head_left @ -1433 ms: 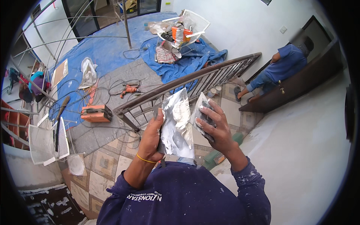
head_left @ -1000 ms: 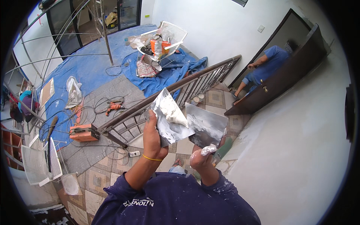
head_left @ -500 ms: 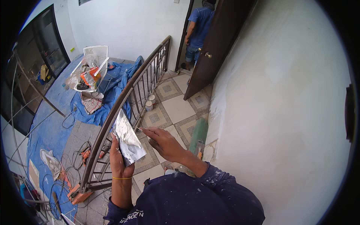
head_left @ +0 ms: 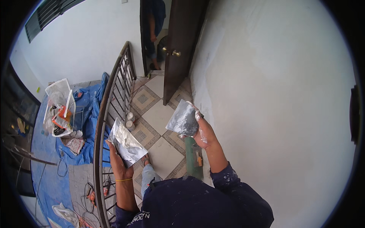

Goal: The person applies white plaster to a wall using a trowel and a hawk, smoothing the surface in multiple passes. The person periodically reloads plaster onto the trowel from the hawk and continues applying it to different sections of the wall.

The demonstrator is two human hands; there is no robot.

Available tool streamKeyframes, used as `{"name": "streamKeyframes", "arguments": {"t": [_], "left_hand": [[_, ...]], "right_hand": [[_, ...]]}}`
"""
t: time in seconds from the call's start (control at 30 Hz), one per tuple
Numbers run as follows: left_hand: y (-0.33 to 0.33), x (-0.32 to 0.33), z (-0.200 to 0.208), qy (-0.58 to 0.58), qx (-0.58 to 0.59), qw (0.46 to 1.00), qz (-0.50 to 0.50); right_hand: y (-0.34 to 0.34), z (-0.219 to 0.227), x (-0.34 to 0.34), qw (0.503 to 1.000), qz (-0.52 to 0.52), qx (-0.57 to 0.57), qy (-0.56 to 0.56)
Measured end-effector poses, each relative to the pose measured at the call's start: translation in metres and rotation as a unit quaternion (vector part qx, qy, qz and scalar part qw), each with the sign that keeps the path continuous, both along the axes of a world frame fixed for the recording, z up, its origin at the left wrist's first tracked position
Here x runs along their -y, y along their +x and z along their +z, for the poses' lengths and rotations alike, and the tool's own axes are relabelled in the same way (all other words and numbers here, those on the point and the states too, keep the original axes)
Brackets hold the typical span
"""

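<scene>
My left hand (head_left: 121, 167) grips a flat metal plate (head_left: 127, 143) from below, near the railing. White putty is smeared over the plate's upper face. In my right hand (head_left: 208, 135), raised toward the wall, is a square, thin metal putty blade (head_left: 183, 119). Its face turns up toward me and carries a broad coat of white putty. White smears cover the right thumb and wrist. The blade and the plate are apart. The pale plastered wall (head_left: 273, 114) rises to the right, beyond the right hand.
A dark railing (head_left: 100, 140) curves along my left. Ahead, a brown door (head_left: 182, 49) stands ajar, with a person (head_left: 155, 22) in the doorway. Two small cans (head_left: 130, 121) and a green object (head_left: 193, 152) rest on the tiles. Beyond the railing, a white chair (head_left: 61, 87) holds clutter over blue tarp (head_left: 87, 133).
My right hand has moved up and right, away from the plate, and turned so the blade's coated face shows. My view has swung rightward. The person in the doorway now bends down.
</scene>
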State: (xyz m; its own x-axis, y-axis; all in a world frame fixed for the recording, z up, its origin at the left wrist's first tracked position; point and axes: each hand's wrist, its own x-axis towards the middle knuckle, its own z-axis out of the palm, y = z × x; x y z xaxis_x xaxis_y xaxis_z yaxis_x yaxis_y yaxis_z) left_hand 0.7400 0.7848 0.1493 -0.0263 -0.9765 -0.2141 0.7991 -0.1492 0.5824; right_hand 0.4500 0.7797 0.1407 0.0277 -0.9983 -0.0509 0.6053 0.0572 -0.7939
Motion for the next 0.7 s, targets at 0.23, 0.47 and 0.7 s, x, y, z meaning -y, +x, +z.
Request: {"name": "streamKeyframes", "arguments": {"t": [0.23,0.47,0.7], "left_hand": [[0.031,0.160,-0.029,0.033,0.039,0.998,-0.029],[0.048,0.313,-0.031,0.012,0.052,0.991,-0.122],[-0.008,0.392,-0.016,0.062,0.058,0.974,-0.211]], "right_hand": [[0.010,-0.039,0.089,0.984,-0.113,-0.006,0.137],[-0.007,-0.055,0.226,0.921,-0.348,-0.069,0.160],[-0.093,-0.084,0.408,0.800,-0.456,-0.368,0.126]]}}
